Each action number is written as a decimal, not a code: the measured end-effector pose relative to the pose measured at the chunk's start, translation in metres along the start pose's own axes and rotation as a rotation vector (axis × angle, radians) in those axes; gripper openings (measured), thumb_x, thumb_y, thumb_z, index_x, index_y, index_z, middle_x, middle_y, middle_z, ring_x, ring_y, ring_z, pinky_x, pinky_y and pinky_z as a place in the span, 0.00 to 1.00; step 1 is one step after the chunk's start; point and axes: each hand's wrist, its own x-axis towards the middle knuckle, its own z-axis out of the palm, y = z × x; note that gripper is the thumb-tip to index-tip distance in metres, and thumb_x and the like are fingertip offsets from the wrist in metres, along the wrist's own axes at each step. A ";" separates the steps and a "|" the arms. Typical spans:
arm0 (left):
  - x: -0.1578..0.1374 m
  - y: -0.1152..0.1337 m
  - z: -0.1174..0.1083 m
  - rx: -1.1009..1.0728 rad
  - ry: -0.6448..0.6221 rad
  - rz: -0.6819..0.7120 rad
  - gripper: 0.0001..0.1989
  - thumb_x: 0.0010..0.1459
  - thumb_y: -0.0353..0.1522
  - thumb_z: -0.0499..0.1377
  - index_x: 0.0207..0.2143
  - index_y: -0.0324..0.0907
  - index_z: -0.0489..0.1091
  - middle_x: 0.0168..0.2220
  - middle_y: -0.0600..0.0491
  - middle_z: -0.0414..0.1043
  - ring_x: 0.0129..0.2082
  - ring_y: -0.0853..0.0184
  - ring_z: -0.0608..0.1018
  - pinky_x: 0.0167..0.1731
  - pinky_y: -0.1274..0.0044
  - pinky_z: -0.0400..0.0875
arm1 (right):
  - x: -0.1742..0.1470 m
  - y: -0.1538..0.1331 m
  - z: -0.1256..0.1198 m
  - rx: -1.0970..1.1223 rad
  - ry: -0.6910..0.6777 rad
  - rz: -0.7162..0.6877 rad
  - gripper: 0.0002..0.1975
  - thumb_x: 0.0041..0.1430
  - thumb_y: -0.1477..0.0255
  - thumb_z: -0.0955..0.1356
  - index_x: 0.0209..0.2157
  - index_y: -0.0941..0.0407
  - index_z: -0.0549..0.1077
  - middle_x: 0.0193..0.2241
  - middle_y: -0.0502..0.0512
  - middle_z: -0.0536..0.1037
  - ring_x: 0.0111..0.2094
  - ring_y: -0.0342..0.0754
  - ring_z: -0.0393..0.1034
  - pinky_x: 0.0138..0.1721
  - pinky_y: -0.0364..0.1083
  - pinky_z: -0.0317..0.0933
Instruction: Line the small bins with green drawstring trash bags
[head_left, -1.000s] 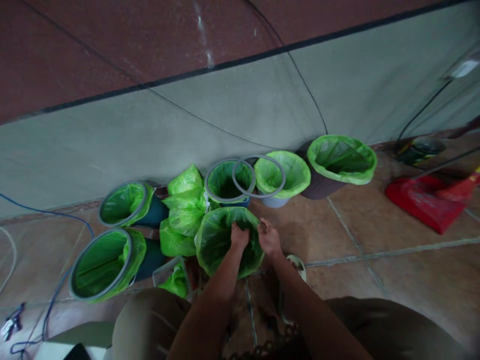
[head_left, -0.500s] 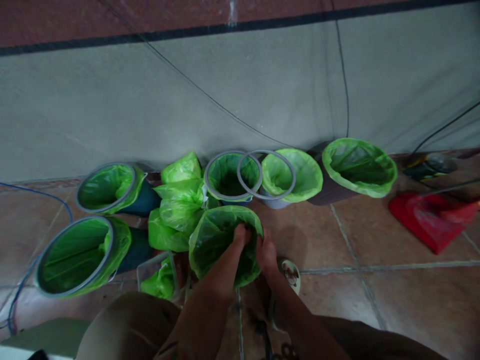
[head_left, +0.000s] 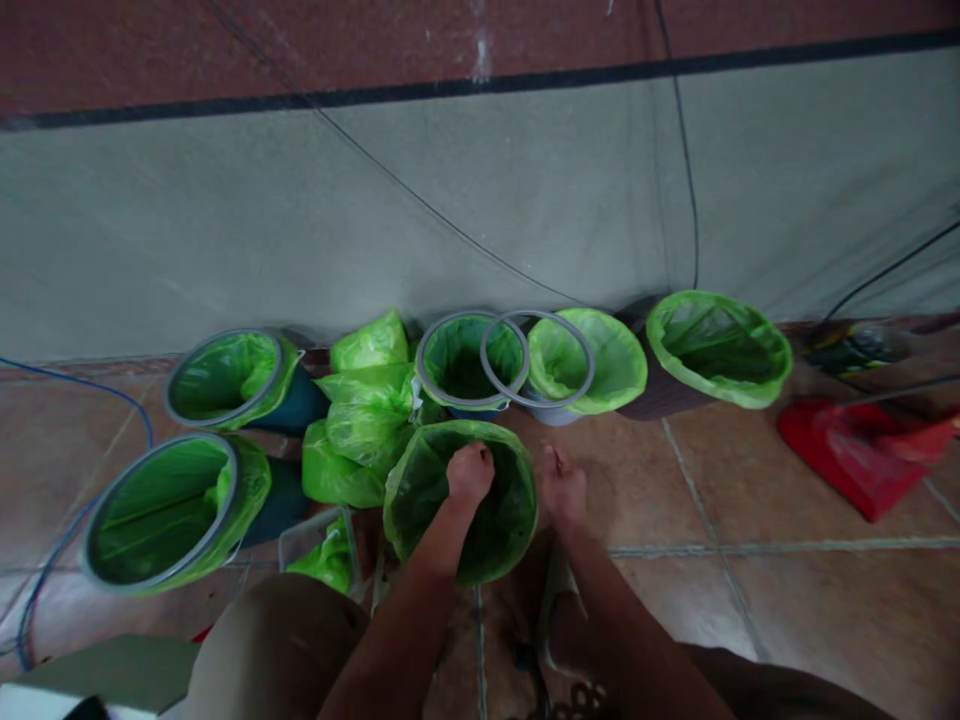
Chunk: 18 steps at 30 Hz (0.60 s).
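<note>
A bin lined with a green plastic bag (head_left: 409, 480) stands between my knees, the bag folded out over its rim. My left hand (head_left: 471, 472) is in a fist over the bin's mouth, and I see nothing in it. Just right of the rim, apart from the bag, my right hand (head_left: 564, 485) has its fingers loosely curled and partly apart, holding nothing that I can see. Behind this bin, a grey ring (head_left: 591, 365) lies across a ringed, lined bin (head_left: 439, 385) and a pale lined bin (head_left: 622, 365).
Two ringed, lined bins (head_left: 169, 375) (head_left: 97, 520) tilt at the left. Filled green bags (head_left: 367, 420) sit beside them, near a clear box (head_left: 300, 540) with green plastic. At the right are a brown lined bin (head_left: 660, 390) and a red dustpan (head_left: 847, 450). A blue cable (head_left: 60, 540) runs along the floor.
My left hand has risen from inside the bin and moved slightly left. My right hand has let go of the bag's right edge and moved right, away from the rim.
</note>
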 end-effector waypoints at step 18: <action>0.026 -0.013 -0.026 0.132 0.232 0.536 0.23 0.57 0.22 0.52 0.54 0.43 0.70 0.55 0.47 0.73 0.56 0.58 0.71 0.61 0.63 0.57 | 0.006 0.005 0.028 -0.300 -0.266 0.045 0.18 0.63 0.74 0.63 0.53 0.59 0.73 0.40 0.64 0.81 0.43 0.54 0.75 0.48 0.49 0.63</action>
